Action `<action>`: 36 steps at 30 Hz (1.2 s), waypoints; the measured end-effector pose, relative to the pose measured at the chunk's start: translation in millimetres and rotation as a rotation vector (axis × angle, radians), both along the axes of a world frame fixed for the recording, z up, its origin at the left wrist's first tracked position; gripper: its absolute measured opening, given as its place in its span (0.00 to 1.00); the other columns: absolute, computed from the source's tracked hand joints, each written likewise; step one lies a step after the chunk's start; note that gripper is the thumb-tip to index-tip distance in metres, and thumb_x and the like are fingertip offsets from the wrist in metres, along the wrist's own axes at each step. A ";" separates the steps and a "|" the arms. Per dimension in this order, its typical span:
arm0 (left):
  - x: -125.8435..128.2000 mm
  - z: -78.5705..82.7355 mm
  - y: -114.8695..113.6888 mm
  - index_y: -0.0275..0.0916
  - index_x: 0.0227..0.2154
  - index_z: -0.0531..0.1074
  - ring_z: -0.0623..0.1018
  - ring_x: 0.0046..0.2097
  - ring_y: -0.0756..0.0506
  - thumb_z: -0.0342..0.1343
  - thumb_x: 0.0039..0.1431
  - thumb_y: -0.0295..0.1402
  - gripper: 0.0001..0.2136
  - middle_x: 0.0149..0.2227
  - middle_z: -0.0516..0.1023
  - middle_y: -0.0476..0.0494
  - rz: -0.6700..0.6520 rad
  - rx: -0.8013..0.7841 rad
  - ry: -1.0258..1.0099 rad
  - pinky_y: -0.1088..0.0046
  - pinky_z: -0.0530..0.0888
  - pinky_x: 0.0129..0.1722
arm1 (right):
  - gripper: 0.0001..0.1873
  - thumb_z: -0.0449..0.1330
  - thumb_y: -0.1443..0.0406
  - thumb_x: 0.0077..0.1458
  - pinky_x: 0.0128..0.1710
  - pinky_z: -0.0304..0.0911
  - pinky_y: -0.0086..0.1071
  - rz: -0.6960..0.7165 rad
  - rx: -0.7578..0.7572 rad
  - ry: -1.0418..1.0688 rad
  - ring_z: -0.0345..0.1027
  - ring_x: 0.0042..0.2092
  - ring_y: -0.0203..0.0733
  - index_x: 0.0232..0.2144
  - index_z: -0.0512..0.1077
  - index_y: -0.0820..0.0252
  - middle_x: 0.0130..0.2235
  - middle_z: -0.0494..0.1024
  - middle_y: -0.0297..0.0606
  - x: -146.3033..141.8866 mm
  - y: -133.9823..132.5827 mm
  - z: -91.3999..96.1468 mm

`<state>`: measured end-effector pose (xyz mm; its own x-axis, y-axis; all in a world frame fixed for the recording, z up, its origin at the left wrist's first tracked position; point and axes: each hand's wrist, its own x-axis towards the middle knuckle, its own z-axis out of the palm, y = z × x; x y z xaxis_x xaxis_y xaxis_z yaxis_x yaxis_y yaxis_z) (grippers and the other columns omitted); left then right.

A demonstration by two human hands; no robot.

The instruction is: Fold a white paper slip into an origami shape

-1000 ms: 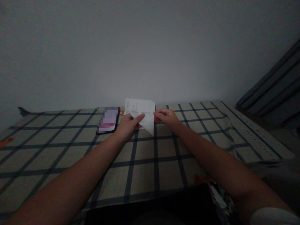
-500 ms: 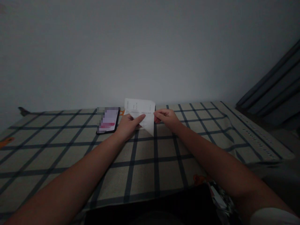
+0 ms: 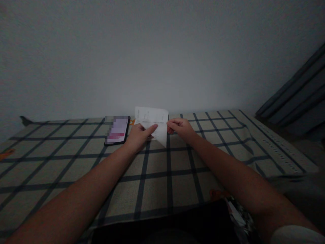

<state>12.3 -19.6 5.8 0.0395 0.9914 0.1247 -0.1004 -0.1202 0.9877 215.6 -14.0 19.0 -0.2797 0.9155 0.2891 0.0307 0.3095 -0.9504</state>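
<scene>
A white sheet of paper (image 3: 154, 115) with faint print is held up between my two hands, its lower part folded or slanting to a point. My left hand (image 3: 140, 135) grips its left side, thumb across the front and the fingers behind, partly hidden. At the right edge, my right hand (image 3: 179, 127) pinches the paper between thumb and curled fingers. Just left of my left hand a phone (image 3: 118, 130) lies on the checked cloth, its lit screen blurred into blocks.
The cream tablecloth (image 3: 76, 173) with dark blue checks covers the table up to a grey wall (image 3: 162, 57). A dark curtain (image 3: 297, 84) hangs at the right. Orange patterns show on the cloth. Something black (image 3: 162, 227) lies at the near edge, close to my body.
</scene>
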 end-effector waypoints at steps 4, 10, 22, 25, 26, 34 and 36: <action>0.5 1.9 -0.9 0.32 0.37 0.81 0.83 0.38 0.37 0.73 0.42 0.44 0.23 0.41 0.84 0.31 0.003 0.005 0.001 0.62 0.79 0.38 | 0.20 0.65 0.49 0.50 0.30 0.67 0.31 -0.008 -0.022 0.013 0.69 0.28 0.34 0.25 0.74 0.61 0.25 0.75 0.34 -0.5 0.7 0.5; -1.0 1.1 -0.8 0.32 0.37 0.81 0.83 0.36 0.39 0.72 0.43 0.45 0.22 0.40 0.84 0.32 -0.001 0.014 0.038 0.64 0.79 0.35 | 0.19 0.66 0.51 0.50 0.31 0.68 0.30 0.015 -0.036 -0.033 0.68 0.27 0.33 0.28 0.75 0.61 0.25 0.75 0.33 -0.9 3.5 -2.5; -1.7 5.4 2.9 0.32 0.28 0.78 0.80 0.29 0.47 0.72 0.43 0.46 0.20 0.30 0.82 0.40 -0.006 -0.067 -0.096 0.71 0.77 0.32 | 0.18 0.66 0.52 0.50 0.32 0.69 0.32 -0.043 -0.023 -0.019 0.70 0.28 0.35 0.28 0.75 0.62 0.25 0.76 0.35 0.2 12.2 -6.3; -2.1 5.1 4.0 0.32 0.26 0.78 0.79 0.28 0.46 0.72 0.44 0.47 0.20 0.28 0.81 0.41 -0.007 -0.058 -0.101 0.70 0.78 0.33 | 0.18 0.67 0.52 0.49 0.32 0.69 0.32 -0.043 -0.027 0.004 0.70 0.27 0.35 0.28 0.74 0.62 0.25 0.75 0.35 0.2 13.1 -6.7; -2.0 4.9 4.2 0.32 0.26 0.78 0.79 0.29 0.46 0.71 0.44 0.47 0.20 0.27 0.81 0.41 -0.008 -0.051 -0.103 0.69 0.78 0.34 | 0.18 0.67 0.52 0.49 0.31 0.69 0.32 -0.043 -0.028 0.008 0.69 0.27 0.35 0.27 0.74 0.62 0.25 0.75 0.35 0.4 13.5 -7.0; -0.5 8.4 1.5 0.32 0.28 0.79 0.81 0.34 0.45 0.72 0.44 0.45 0.19 0.35 0.83 0.38 -0.034 -0.037 -0.230 0.69 0.80 0.35 | 0.18 0.67 0.51 0.49 0.31 0.69 0.31 -0.024 -0.019 0.005 0.69 0.27 0.34 0.26 0.73 0.61 0.24 0.75 0.34 1.7 14.9 -6.7; -0.6 9.2 2.4 0.34 0.27 0.79 0.81 0.35 0.46 0.73 0.43 0.42 0.16 0.35 0.83 0.41 0.014 0.010 -0.240 0.71 0.79 0.37 | 0.18 0.67 0.51 0.49 0.31 0.69 0.31 -0.027 -0.021 0.006 0.69 0.27 0.34 0.26 0.73 0.61 0.24 0.75 0.34 1.6 14.8 -6.7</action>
